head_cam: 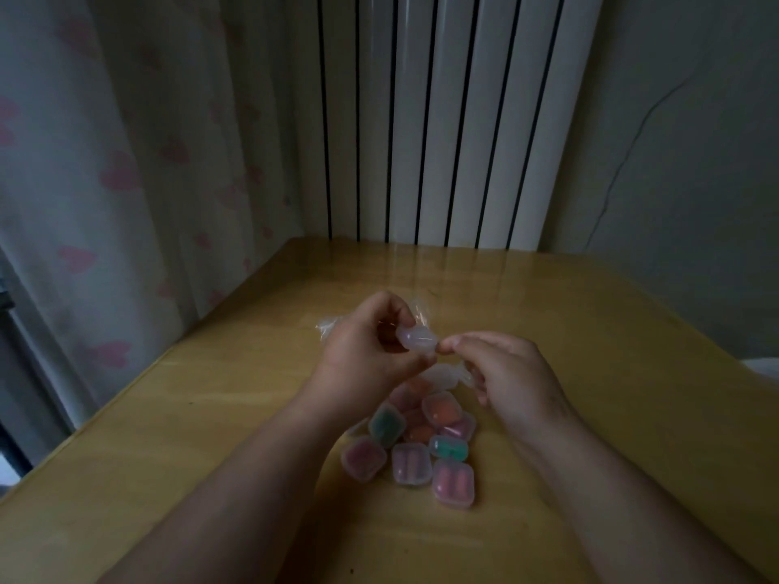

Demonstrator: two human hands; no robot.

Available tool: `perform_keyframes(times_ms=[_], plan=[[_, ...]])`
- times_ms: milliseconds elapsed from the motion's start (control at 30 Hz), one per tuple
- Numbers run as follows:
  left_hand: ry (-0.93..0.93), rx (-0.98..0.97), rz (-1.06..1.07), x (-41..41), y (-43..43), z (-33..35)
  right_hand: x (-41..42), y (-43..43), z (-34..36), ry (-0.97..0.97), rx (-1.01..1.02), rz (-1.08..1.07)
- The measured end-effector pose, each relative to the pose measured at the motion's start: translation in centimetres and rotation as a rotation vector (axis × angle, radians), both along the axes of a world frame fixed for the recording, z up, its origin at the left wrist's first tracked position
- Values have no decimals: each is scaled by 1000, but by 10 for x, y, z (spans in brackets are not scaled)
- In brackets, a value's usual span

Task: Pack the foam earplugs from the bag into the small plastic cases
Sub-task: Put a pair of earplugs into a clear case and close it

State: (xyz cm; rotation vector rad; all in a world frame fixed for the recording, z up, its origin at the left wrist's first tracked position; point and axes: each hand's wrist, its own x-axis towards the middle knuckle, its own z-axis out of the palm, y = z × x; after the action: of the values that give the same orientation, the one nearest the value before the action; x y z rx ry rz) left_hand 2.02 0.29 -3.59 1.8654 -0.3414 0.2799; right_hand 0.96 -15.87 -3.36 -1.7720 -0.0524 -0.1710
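Reaching in from the near edge, two bare forearms lie low over the tabletop (590,330), with a heap of small cases (411,463) between them. The heap sits on the wood, lids down, the cases touching and partly stacked. Coloured earplugs (453,484) show through the clear plastic: pink in the nearest ones, green in two, orange farther back. The right wrist crosses in front of the heap's right side, and both hands hide its far end, where a couple of pale clear pieces lie that are too blurred to tell apart.

Above and just beyond the heap, the left hand (362,351) holds one pale case (417,338) off the tabletop, its grip curled round the case's left end. The right hand (506,373) meets it from the right, thumb and forefinger pressed together in a grip that pinches the case's right end, the other fingers loosely bent below. What the case holds cannot be told.

Behind the left hand, a crumpled clear bag (326,328) lies on the tabletop, mostly hidden by the knuckles; only its edges show on either side.

Farther back, the tabletop ends against a white ribbed radiator (442,120). A curtain (126,162) with pink hearts hangs at left, and a thin cable (624,162) runs down the wall at right.
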Motion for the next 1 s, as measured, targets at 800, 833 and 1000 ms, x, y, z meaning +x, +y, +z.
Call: perform_keyframes(times_ms=[800, 833, 1000], plan=[[-32, -110, 73, 1, -3, -2, -3, 8, -3, -1, -97, -82], [-6, -180, 102, 0, -2, 0, -3, 6, -3, 0, -107, -63], [58, -202, 24, -3, 2, 4, -2, 1, 1, -9, -107, 3]])
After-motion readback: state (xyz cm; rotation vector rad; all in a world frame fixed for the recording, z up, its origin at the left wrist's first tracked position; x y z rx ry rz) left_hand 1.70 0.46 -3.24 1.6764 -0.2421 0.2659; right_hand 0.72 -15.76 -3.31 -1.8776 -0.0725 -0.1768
